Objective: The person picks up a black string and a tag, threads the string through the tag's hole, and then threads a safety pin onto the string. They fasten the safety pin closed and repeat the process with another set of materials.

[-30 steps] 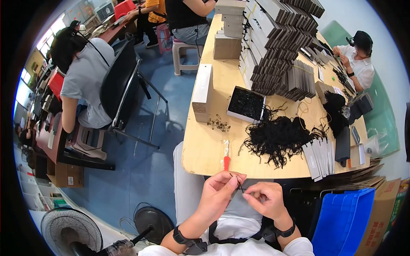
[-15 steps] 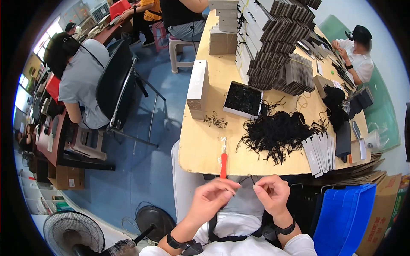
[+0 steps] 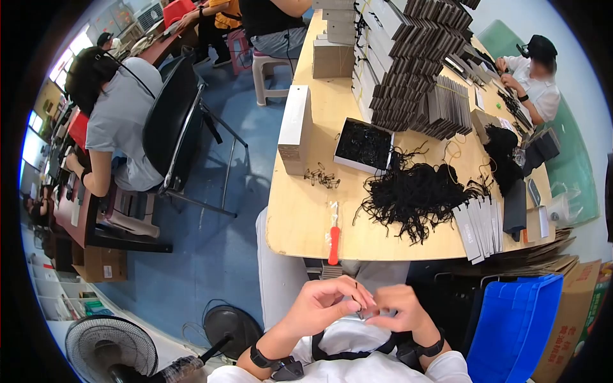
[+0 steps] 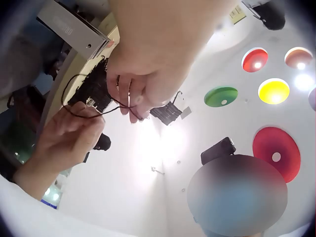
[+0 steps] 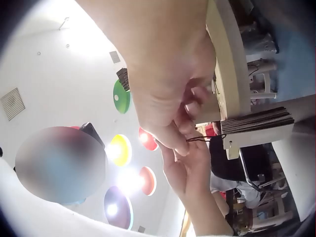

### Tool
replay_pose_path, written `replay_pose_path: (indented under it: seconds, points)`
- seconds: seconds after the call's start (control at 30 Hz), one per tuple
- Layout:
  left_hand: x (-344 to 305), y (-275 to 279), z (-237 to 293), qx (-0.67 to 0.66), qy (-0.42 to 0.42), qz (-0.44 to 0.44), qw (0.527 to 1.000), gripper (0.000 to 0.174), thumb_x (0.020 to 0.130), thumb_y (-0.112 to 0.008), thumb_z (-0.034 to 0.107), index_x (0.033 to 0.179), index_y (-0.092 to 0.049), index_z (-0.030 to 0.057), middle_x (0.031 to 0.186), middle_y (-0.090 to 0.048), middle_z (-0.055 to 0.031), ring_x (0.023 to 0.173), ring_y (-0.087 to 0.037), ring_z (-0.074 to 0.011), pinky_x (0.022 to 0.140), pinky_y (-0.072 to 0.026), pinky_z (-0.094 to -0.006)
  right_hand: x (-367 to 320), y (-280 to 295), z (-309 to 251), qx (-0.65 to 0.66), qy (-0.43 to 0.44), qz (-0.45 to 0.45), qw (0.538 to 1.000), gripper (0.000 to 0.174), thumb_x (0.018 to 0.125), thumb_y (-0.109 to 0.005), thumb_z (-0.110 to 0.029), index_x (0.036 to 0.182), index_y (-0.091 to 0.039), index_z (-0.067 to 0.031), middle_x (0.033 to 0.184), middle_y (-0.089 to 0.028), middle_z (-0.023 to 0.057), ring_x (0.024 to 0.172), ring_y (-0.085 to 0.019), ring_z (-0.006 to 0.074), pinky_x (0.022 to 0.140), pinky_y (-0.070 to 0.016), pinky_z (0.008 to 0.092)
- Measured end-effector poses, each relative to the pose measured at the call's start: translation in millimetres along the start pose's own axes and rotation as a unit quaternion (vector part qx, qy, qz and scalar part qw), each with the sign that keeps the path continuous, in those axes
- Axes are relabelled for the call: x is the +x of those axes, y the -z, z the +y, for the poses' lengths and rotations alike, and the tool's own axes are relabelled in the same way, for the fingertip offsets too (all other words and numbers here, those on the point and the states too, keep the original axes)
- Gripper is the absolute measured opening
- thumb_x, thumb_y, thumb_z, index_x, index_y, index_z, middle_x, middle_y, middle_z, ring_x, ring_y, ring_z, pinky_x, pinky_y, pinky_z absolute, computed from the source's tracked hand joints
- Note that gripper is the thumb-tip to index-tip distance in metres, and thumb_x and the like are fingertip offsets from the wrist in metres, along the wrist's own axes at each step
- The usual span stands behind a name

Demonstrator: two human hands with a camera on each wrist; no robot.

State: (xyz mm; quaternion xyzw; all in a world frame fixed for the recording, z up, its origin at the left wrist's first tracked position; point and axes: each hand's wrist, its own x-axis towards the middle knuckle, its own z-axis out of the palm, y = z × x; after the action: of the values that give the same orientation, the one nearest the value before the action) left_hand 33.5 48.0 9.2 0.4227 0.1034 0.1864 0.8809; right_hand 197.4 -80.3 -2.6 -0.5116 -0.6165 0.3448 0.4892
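Observation:
A thin black cord [image 4: 88, 117] forms a loop between the two hands in the left wrist view. My left hand [image 3: 327, 306] pinches part of it between thumb and fingers, above the lap. Close beside it, my right hand [image 3: 403, 311] pinches the cord too, its fingers blurred in the head view. In the right wrist view a short dark stretch of the cord [image 5: 200, 138] shows at the fingertips. Beyond the hands, on the table [image 3: 300, 223], lie a heap of black cords [image 3: 415, 198] and a red-handled tool [image 3: 334, 246].
An open box of small black pieces [image 3: 364, 145] stands behind small metal pins [image 3: 322, 177]. Tall stacks of grey cards [image 3: 415, 70] rise further back. White strips [image 3: 479, 230] lie at the right edge, with a blue crate [image 3: 514, 325] below. Another person [image 3: 536, 83] sits across the table.
Both hands have moved down toward the lap. They were apart half a second ago and are close together now. The view has shifted slightly.

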Motion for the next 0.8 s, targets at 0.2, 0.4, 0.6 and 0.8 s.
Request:
replay_pose_path:
  seconds: [0.2, 0.4, 0.6, 0.8]
  points:
    - [-4, 8, -3, 0.185, 0.008, -0.086, 0.979, 0.008, 0.087, -0.064, 0.008, 0.089, -0.066, 0.0014, 0.087, -0.068, -0.0058, 0.084, -0.062, -0.0146, 0.076, -0.0484, -0.0268, 28, 11, -2, 0.176, -0.109, 0.038, 0.978, 0.019, 0.081, -0.069, -0.005, 0.1, -0.064, -0.0032, 0.085, -0.058, 0.0013, 0.063, -0.045, 0.0052, 0.054, -0.0343, 0.0202]
    - [-8, 3, -2, 0.15, 0.064, -0.029, 0.986, 0.007, 0.088, -0.062, 0.006, 0.09, -0.065, -0.0003, 0.088, -0.067, -0.0075, 0.084, -0.063, -0.0157, 0.076, -0.0493, -0.0279, 29, 20, 5, 0.21, -0.14, -0.063, 0.966, 0.006, 0.085, -0.065, -0.005, 0.089, -0.061, -0.0029, 0.089, -0.057, 0.0023, 0.07, -0.047, 0.0069, 0.059, -0.0356, 0.0207]
    - [-1, 2, 12, 0.342, 0.032, -0.005, 0.939, 0.006, 0.086, -0.063, 0.004, 0.09, -0.063, -0.0013, 0.084, -0.066, -0.0087, 0.079, -0.062, -0.0167, 0.071, -0.0481, -0.028, 40, 33, -18, 0.159, -0.095, -0.113, 0.976, 0.005, 0.086, -0.063, -0.005, 0.089, -0.059, -0.0033, 0.086, -0.056, 0.0021, 0.07, -0.048, 0.0087, 0.058, -0.0365, 0.0218]
    - [2, 5, 5, 0.355, -0.014, -0.03, 0.934, 0.013, 0.085, -0.067, 0.013, 0.092, -0.062, 0.0022, 0.077, -0.059, -0.0059, 0.063, -0.049, -0.0163, 0.057, -0.0394, -0.0272, 33, 20, -1, 0.163, -0.115, -0.083, 0.976, 0.008, 0.087, -0.062, -0.004, 0.092, -0.057, -0.0018, 0.088, -0.056, 0.0042, 0.075, -0.053, 0.0111, 0.064, -0.0442, 0.0243]
